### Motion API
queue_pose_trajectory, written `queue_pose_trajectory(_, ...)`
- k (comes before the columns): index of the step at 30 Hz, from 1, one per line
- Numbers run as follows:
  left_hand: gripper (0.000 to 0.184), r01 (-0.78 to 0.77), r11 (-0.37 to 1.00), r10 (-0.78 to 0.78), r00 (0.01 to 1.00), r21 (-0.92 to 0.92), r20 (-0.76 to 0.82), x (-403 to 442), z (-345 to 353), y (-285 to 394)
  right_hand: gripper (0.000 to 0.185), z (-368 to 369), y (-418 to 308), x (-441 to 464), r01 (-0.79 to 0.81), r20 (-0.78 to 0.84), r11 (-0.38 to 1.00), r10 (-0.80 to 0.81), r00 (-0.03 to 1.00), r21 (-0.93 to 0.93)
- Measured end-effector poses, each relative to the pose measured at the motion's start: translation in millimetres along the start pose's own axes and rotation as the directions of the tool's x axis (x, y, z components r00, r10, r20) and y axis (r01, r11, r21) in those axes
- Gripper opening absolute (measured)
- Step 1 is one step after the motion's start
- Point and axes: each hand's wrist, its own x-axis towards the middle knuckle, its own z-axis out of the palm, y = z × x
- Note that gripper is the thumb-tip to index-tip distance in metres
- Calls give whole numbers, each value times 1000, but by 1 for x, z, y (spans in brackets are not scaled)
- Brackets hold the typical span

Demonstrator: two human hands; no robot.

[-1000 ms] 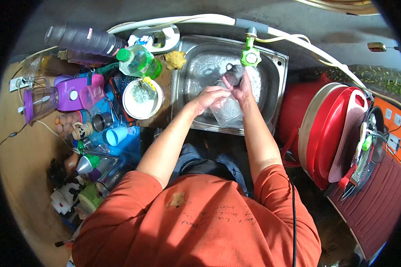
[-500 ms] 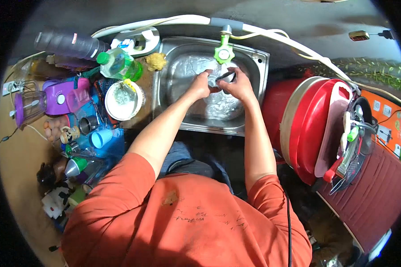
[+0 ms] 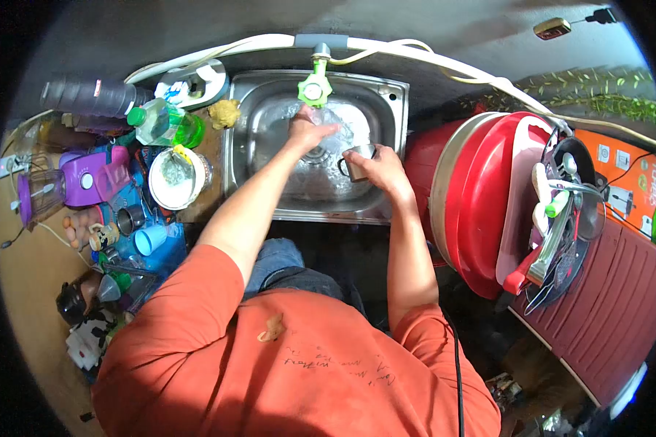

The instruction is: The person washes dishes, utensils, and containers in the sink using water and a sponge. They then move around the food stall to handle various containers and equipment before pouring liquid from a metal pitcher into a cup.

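Observation:
Over the right part of the steel sink (image 3: pixel 237 146), my right hand (image 3: pixel 383 169) grips a small metal cup (image 3: pixel 358 162) with a dark handle. My left hand (image 3: pixel 310 132) is under the green tap (image 3: pixel 315 91), holding a clear, glassy-looking item (image 3: pixel 332 125) whose outline is blurred by the water. The two hands are apart. Water splashes around the drain below them.
Left of the sink are a white bucket (image 3: pixel 176 178), a yellow sponge (image 3: pixel 224 113), a green-capped bottle (image 3: pixel 164 125), a purple blender (image 3: pixel 95 177) and a blue cup (image 3: pixel 150 239). Large red tubs (image 3: pixel 474 197) and a utensil rack (image 3: pixel 561 233) stand on the right.
My hands have separated. The metal cup has moved right and nearer in my right hand, while my left hand has gone up under the tap. The whole view has shifted.

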Motion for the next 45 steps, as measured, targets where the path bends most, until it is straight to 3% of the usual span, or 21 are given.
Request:
queue_pose_trajectory(2, 84, -65, 993, 56, 995, 104, 86, -4, 1, 0, 70, 0, 11, 1, -58, 35, 997, 56, 998, 54)
queue_pose_trajectory(6, 82, -49, 998, 46, 995, 38, 91, -1, -2, 2, 61, 10, 43, 10, 10, -66, 985, 2, 998, 171)
queue_pose_trajectory(9, 62, -147, 989, 141, 975, 24, 172, -12, 4, 26, 58, 7, 45, 2, 73, -137, 964, -39, 990, 254)
queue_pose_trajectory(11, 50, 244, 891, -196, 967, -384, 160, -11, 8, 34, 52, 9, 57, 6, 74, -115, 922, -33, 993, 380)
queue_pose_trajectory(13, 38, 297, 810, -232, 954, -506, 189, -9, 17, 18, 46, 15, 78, 10, 62, -87, 867, -22, 996, 495)
queue_pose_trajectory(15, 35, 563, 448, -314, 827, -695, 467, -14, 20, 24, 42, 18, 94, 13, 110, -42, 699, -114, 993, 706)
queue_pose_trajectory(17, 42, 546, 407, -316, 836, -732, 448, -8, 29, -1, 39, 21, 85, 5, 161, -61, 671, -169, 984, 724)
queue_pose_trajectory(20, 60, 670, 220, -524, 694, -708, 494, -6, 25, -15, 31, 31, 80, -2, 131, -47, 528, -168, 985, 839)
queue_pose_trajectory(23, 63, 624, 214, -591, 695, -751, 409, -11, 12, -21, 31, 46, 94, 4, 91, 21, 536, -200, 980, 840)
queue_pose_trajectory(25, 65, 628, 220, -547, 713, -746, 439, -12, 6, -22, 34, 53, 97, 5, 67, 61, 557, -208, 976, 828)
queue_pose_trajectory(28, 60, 598, 710, -603, 789, -373, 117, -14, 10, -3, 37, 64, 94, 1, 138, -56, 571, -159, 986, 810)
queue_pose_trajectory(29, 60, 600, 711, -604, 788, -368, 119, -12, 11, -6, 37, 66, 94, 2, 138, -59, 567, -156, 986, 812)
queue_pose_trajectory(30, 70, 336, 942, -336, 941, -13, -33, -7, 14, -17, 37, 70, 97, 7, 143, -79, 441, -160, 984, 886)
queue_pose_trajectory(31, 80, 17, 928, 4, 998, 371, -56, -10, 13, -5, 38, 75, 104, 14, 147, -101, 306, -162, 982, 941)
queue_pose_trajectory(33, 94, -55, 893, 95, 993, 447, -68, -15, 15, 8, 40, 78, 107, 18, 114, -72, 202, -205, 976, 973)
queue_pose_trajectory(35, 95, -61, 810, 150, 983, 583, -105, -14, 11, 11, 39, 76, 97, 14, 192, -129, 305, -213, 968, 933)
queue_pose_trajectory(36, 96, 5, 810, 54, 995, 586, -83, -18, 4, 32, 38, 76, 90, 14, 217, -157, 352, -190, 969, 911)
queue_pose_trajectory(39, 100, -111, 909, 147, 987, 401, -59, -26, -15, 48, 40, 72, 90, 18, 149, -117, 485, -96, 988, 862)
queue_pose_trajectory(41, 93, -129, 911, 148, 989, 391, -17, -30, -28, 57, 44, 83, 93, 32, 260, -268, 313, -16, 963, 913)
queue_pose_trajectory(44, 64, -80, 996, 79, 996, 39, 29, -32, -41, 42, 47, 90, 102, 42, 190, -216, 302, 54, 975, 934)
queue_pose_trajectory(45, 64, -83, 996, 82, 996, 44, 34, -36, -47, 45, 48, 93, 97, 40, 171, -226, 418, 86, 970, 892)
